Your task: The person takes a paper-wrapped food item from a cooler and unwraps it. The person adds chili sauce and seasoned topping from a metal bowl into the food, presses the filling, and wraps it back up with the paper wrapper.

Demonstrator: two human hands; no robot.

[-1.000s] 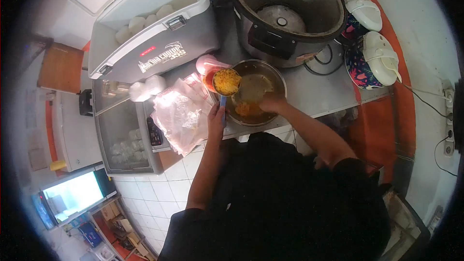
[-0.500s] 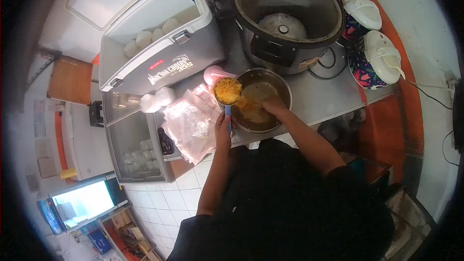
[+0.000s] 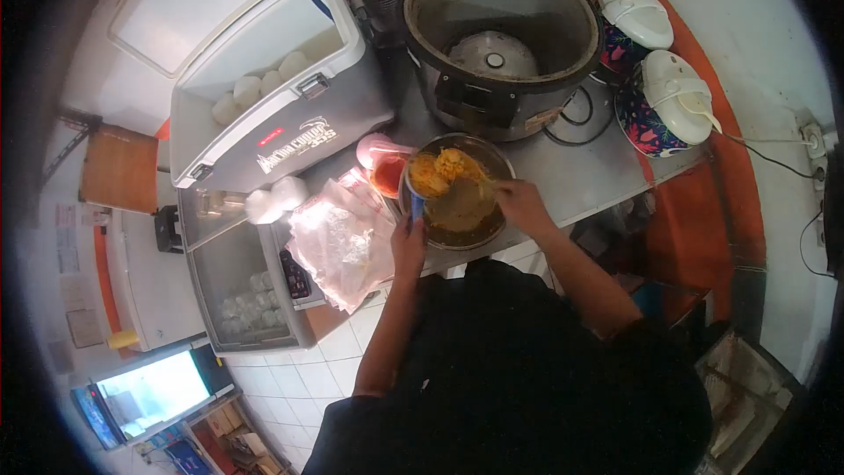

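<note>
A metal bowl (image 3: 499, 227) sits on the counter with orange-yellow food (image 3: 457, 163) in it. My left hand (image 3: 409, 242) is wrapped round the blue handle (image 3: 417, 208) of a round scoop, whose cup (image 3: 427, 176) holds the same food over the bowl's left side. At the bowl's right rim, my right hand (image 3: 523, 204) has its fingers closed on a thin utensil that reaches to the food; its shape is hard to make out. A pink ladle (image 3: 376, 149) and a container of red sauce (image 3: 388, 176) stand just left of the bowl.
Plastic bags (image 3: 343, 237) lie left of the bowl. Behind stand an open grey cooler (image 3: 290, 136) with white packs and a large open cooker (image 3: 492, 105). Two floral pots (image 3: 646, 123) are at the right. A glass-topped freezer (image 3: 242, 273) stands at the left.
The scoop in my left hand has moved right, over the bowl's edge. My right hand has risen from inside the bowl to its right rim, and food is now heaped beside the scoop.
</note>
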